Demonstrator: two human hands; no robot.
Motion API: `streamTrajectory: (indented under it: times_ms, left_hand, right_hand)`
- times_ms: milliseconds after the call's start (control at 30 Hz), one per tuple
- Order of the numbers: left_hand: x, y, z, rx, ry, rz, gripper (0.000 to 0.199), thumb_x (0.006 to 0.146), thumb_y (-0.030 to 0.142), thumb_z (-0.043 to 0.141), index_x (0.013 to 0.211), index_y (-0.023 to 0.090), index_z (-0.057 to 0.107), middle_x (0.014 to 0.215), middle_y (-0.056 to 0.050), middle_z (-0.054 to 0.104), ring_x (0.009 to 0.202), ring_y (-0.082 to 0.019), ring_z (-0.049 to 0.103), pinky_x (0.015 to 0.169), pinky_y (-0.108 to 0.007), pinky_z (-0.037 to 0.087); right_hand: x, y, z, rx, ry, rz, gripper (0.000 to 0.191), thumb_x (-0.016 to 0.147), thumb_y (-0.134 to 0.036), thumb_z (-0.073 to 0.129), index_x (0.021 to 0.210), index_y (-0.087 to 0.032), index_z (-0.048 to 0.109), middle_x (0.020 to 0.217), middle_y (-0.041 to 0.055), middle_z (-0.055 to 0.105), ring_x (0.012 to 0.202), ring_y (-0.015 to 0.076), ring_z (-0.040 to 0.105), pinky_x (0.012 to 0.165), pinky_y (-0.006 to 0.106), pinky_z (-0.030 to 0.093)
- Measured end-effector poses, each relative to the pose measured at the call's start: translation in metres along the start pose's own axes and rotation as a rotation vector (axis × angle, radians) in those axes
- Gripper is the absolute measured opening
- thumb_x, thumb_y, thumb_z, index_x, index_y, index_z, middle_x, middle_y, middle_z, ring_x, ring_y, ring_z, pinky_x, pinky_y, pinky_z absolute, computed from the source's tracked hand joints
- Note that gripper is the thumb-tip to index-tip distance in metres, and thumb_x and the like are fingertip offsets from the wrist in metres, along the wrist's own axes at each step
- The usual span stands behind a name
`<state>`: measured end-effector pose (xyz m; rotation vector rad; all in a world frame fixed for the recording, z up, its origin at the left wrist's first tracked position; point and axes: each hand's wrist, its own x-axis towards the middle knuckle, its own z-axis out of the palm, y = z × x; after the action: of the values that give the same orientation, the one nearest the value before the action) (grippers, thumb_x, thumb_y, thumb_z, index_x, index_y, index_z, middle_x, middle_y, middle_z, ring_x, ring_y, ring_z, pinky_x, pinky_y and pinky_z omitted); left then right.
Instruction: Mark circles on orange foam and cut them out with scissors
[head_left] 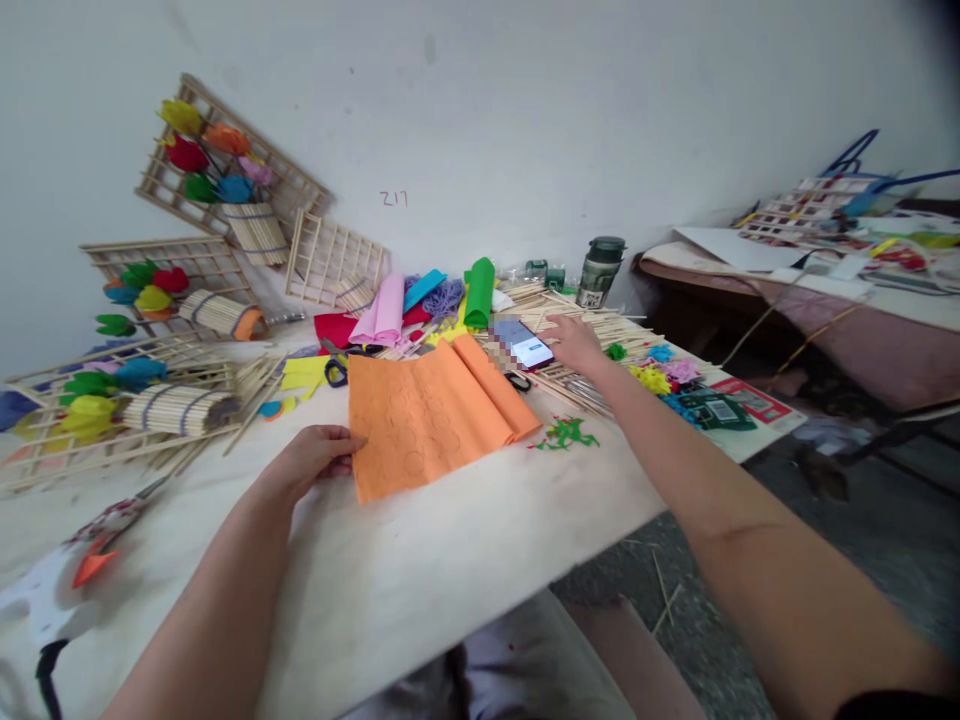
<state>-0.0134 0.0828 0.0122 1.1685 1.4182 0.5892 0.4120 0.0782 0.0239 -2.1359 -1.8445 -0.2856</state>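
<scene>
My left hand (330,452) pinches the left edge of an orange crepe paper sheet (420,425) between thumb and fingers. Faint round outlines are drawn on the sheet, and its right side is still rolled. Further back, my right hand (574,343) reaches over thin wooden sticks with its fingers stretched out, just right of a phone (531,350) with a lit screen. Whether the fingertips touch anything is unclear. Scissors with dark handles (337,372) lie partly behind the orange sheet. Small green paper pieces (568,433) rest in front of the right forearm.
Wooden stick lattices with paper flowers (217,165) lean against the wall at left. Pink (381,310) and green paper rolls (478,292) lie behind the sheet. A dark bottle (601,272) stands at the back. A glue gun (52,590) lies at front left.
</scene>
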Motion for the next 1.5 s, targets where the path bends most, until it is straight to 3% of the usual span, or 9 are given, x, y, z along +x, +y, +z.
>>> streamTrajectory:
  times_ms: [267,500,633,833,1500]
  left_hand:
    - [0.000,0.001,-0.001,0.015,0.001,-0.017,0.026,0.047,0.022,0.082,0.061,0.013,0.062,0.054,0.001,0.058,0.044,-0.007,0.051,0.045,-0.017,0.044]
    - [-0.002,0.003,0.001,0.009,0.000,-0.026,0.026,0.046,0.021,0.082,0.059,0.013,0.061,0.053,0.001,0.058,0.044,-0.007,0.050,0.043,-0.017,0.043]
    - [0.001,0.000,-0.002,0.007,-0.019,-0.015,0.028,0.046,0.023,0.083,0.061,0.013,0.061,0.054,0.001,0.058,0.045,-0.007,0.051,0.044,-0.017,0.043]
    - [0.004,-0.001,-0.003,0.008,-0.025,-0.013,0.027,0.047,0.023,0.083,0.060,0.014,0.061,0.054,0.002,0.057,0.044,-0.007,0.050,0.044,-0.018,0.043]
    - [0.003,-0.001,-0.004,-0.005,-0.036,-0.026,0.030,0.045,0.025,0.084,0.060,0.014,0.061,0.053,0.002,0.058,0.045,-0.006,0.050,0.043,-0.016,0.043]
  right_hand:
    - [-0.003,0.000,0.004,-0.052,-0.051,-0.040,0.040,0.082,-0.013,0.044,0.112,-0.023,0.069,0.144,0.0048,0.043,0.124,0.0294,0.041,0.102,0.044,0.032]
    - [0.002,0.002,0.003,-0.043,-0.106,-0.105,0.045,0.085,-0.010,0.038,0.123,-0.016,0.062,0.137,0.0094,0.050,0.127,0.0216,0.043,0.104,0.030,0.033]
    - [0.003,0.003,0.001,-0.012,-0.148,-0.079,0.044,0.086,-0.011,0.039,0.125,-0.012,0.059,0.130,0.0117,0.056,0.122,0.0203,0.050,0.099,0.029,0.038]
    - [0.004,0.006,0.004,0.104,-0.183,-0.059,0.046,0.086,-0.010,0.037,0.122,-0.019,0.063,0.126,0.0033,0.061,0.116,0.0156,0.055,0.094,0.023,0.041]
    - [-0.010,-0.013,-0.014,-0.148,-0.258,-0.086,0.048,0.084,-0.011,0.037,0.124,-0.023,0.062,0.121,0.0066,0.063,0.104,0.0207,0.059,0.084,0.026,0.042]
